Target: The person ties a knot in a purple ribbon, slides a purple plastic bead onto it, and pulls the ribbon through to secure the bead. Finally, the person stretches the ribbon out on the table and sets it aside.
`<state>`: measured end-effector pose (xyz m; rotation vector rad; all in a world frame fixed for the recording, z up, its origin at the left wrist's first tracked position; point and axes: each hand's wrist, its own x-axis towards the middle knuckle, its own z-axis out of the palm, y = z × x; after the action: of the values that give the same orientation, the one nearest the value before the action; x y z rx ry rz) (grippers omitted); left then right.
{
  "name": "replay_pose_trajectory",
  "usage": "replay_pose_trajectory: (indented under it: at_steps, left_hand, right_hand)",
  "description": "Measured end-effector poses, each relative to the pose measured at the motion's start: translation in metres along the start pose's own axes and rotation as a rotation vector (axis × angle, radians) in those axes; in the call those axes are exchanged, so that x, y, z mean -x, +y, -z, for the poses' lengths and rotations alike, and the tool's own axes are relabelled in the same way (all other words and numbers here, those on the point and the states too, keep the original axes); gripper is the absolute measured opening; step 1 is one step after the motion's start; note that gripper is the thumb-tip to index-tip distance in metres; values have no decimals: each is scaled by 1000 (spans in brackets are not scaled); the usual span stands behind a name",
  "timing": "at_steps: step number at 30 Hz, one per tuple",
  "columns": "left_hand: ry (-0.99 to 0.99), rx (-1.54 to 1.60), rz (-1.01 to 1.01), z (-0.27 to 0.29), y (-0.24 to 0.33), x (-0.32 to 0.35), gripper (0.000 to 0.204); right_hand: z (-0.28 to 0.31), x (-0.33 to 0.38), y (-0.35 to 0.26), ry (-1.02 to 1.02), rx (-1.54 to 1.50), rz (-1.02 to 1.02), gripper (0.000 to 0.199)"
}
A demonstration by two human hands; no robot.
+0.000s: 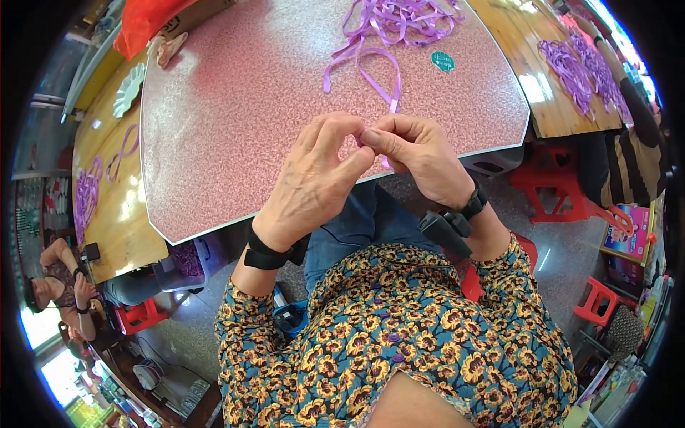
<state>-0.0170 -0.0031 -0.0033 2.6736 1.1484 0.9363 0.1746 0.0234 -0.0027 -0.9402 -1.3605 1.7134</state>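
Note:
Above the near edge of the pink speckled table (242, 135), my two hands meet at the fingertips. My left hand (307, 182) is closed, its thumb and index finger on a bit of purple ribbon that is mostly hidden behind the fingers. Pinched between thumb and bent fingers, my right hand (424, 157) holds the same purple ribbon (394, 101). One stretch of it runs up behind the right fingers to a loop on the table, and a short end hangs below. A tangled pile of purple ribbons (403, 21) lies at the far side.
A red plastic bag (143, 25) and a cardboard box (196, 16) stand far left. More purple ribbons lie on wooden tables at the left (87, 196) and right (581, 71). Another person (64, 285) sits at the left. Red stools (553, 185) are on the floor.

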Motion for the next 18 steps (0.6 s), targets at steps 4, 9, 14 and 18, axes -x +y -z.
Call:
replay_pose_trajectory:
  at_steps: [4, 9, 14, 18]
  left_hand:
    - [205, 111, 93, -9, 8, 2, 14]
    - [276, 358, 305, -16, 4, 12, 11]
    - [269, 1084, 681, -13, 11, 7, 12]
    - [339, 1075, 687, -16, 5, 8, 12]
  right_hand:
    - [-9, -2, 8, 120, 109, 220, 19]
    - [-14, 2, 12, 96, 67, 305, 16]
    - [-7, 1, 13, -22, 153, 380, 12]
    - [-10, 3, 14, 23, 300, 397, 10]
